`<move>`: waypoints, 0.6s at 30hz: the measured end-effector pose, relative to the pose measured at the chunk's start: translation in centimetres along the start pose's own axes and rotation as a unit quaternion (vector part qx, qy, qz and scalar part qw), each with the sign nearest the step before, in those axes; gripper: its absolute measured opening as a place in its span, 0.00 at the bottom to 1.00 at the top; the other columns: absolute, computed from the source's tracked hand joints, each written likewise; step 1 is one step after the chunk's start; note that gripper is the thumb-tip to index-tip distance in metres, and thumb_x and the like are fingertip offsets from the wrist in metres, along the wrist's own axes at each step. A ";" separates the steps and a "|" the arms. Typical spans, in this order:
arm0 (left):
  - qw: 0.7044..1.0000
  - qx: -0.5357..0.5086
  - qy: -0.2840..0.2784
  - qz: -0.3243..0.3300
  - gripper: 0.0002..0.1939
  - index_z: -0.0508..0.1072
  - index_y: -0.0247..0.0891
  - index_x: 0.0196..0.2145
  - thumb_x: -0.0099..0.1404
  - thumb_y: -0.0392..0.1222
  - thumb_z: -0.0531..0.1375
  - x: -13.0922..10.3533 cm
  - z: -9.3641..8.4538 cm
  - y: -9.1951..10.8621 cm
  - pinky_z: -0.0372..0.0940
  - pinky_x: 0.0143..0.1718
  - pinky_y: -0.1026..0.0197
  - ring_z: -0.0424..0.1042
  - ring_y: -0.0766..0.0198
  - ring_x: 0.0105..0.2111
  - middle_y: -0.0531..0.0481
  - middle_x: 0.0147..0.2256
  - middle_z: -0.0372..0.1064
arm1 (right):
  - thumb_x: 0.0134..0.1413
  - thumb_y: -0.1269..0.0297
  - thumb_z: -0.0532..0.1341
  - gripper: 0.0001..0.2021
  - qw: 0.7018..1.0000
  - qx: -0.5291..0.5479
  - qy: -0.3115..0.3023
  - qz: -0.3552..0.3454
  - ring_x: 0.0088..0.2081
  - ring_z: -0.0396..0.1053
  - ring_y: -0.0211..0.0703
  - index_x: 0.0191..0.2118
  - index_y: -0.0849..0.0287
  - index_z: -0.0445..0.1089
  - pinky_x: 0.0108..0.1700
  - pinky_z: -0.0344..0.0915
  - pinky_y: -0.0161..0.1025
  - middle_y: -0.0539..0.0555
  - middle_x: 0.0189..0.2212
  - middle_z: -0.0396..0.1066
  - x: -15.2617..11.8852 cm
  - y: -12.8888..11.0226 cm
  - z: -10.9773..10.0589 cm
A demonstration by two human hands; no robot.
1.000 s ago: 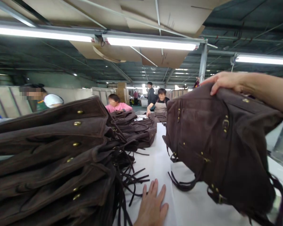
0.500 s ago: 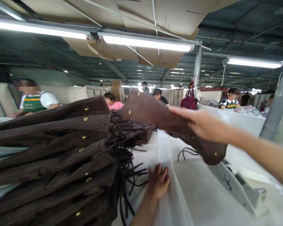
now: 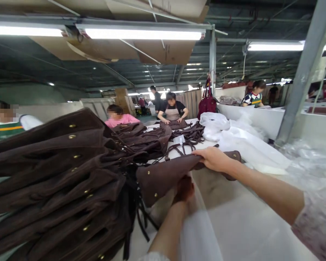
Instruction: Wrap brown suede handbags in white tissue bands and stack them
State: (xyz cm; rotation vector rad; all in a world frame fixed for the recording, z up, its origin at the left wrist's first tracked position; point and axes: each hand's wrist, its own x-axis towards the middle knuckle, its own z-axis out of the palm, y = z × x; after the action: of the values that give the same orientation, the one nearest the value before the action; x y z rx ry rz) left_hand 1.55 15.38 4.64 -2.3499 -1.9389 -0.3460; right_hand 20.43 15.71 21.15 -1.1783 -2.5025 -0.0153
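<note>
Several dark brown bags with brass-coloured snaps (image 3: 57, 177) lie in a tall stack at the near left, a tangle of dark straps (image 3: 132, 185) hanging down its right side. Beyond it, a co-worker in a pink top (image 3: 122, 120) bends beside more brown bags (image 3: 149, 139). Just right of the stack, the soft brown handheld bag (image 3: 163, 175) slants above the white table (image 3: 228, 217), its left end close to the straps. The left hand (image 3: 183, 190) is at its near underside, in shadow; whether it grips or only braces, I cannot tell. The right hand (image 3: 210, 158) grasps the bag's upper edge. Farther right, a maroon bag (image 3: 206, 105) hangs by a post, and rumpled white plastic sheeting (image 3: 239, 145) covers the table's far right part. The step in hand appears to be positioning the bag; the next move likely calls for supporting its floppy ends and keeping it clear of the straps.
</note>
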 end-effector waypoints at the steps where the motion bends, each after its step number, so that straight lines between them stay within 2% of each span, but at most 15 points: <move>1: 1.000 0.003 -0.002 0.000 0.16 0.69 0.36 0.49 0.67 0.46 0.58 0.1 0.2 0.4 0.67 0.47 0.48 0.69 0.57 0.47 0.45 0.49 0.67 | 0.56 0.70 0.55 0.22 1.000 0.003 0.009 -0.002 0.49 0.70 0.51 0.57 0.56 0.67 0.49 0.62 0.42 0.57 0.49 0.73 0.8 0.3 -0.5; 6: 1.000 0.015 -0.006 -0.003 0.19 0.65 0.39 0.54 0.68 0.47 0.57 0.9 1.0 0.5 0.62 0.53 0.44 0.64 0.53 0.53 0.44 0.55 0.62 | 0.55 0.72 0.56 0.20 0.998 0.034 0.036 -0.038 0.46 0.72 0.48 0.53 0.54 0.70 0.46 0.62 0.38 0.54 0.45 0.75 1.8 1.0 -0.3; 11: 0.999 0.010 -0.044 -0.009 0.21 0.67 0.36 0.50 0.67 0.53 0.55 2.4 0.7 0.2 0.63 0.50 0.45 0.67 0.55 0.49 0.43 0.50 0.66 | 0.55 0.74 0.56 0.21 0.996 0.033 0.076 -0.026 0.46 0.72 0.47 0.53 0.55 0.70 0.47 0.62 0.37 0.53 0.46 0.75 2.8 1.6 -2.0; 14: 0.999 0.001 -0.037 0.015 0.23 0.66 0.35 0.53 0.66 0.52 0.55 1.4 0.0 0.0 0.58 0.55 0.47 0.63 0.52 0.53 0.42 0.53 0.63 | 0.56 0.73 0.55 0.20 0.996 0.017 0.087 -0.011 0.46 0.71 0.46 0.54 0.55 0.69 0.47 0.62 0.37 0.53 0.46 0.75 3.0 1.4 -2.9; 18: 0.999 -0.015 -0.024 0.042 0.21 0.65 0.38 0.55 0.68 0.47 0.50 -0.9 -0.7 -1.2 0.54 0.58 0.55 0.60 0.52 0.56 0.45 0.53 0.64 | 0.57 0.73 0.54 0.20 0.998 0.001 0.052 -0.022 0.47 0.71 0.45 0.54 0.54 0.68 0.47 0.61 0.37 0.53 0.46 0.74 1.0 0.4 -1.3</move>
State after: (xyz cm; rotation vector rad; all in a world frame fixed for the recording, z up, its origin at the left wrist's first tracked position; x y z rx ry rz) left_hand 0.17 14.63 4.97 -2.4723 -1.8617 -0.3179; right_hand 20.53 16.52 22.63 -1.0933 -2.4358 -0.0842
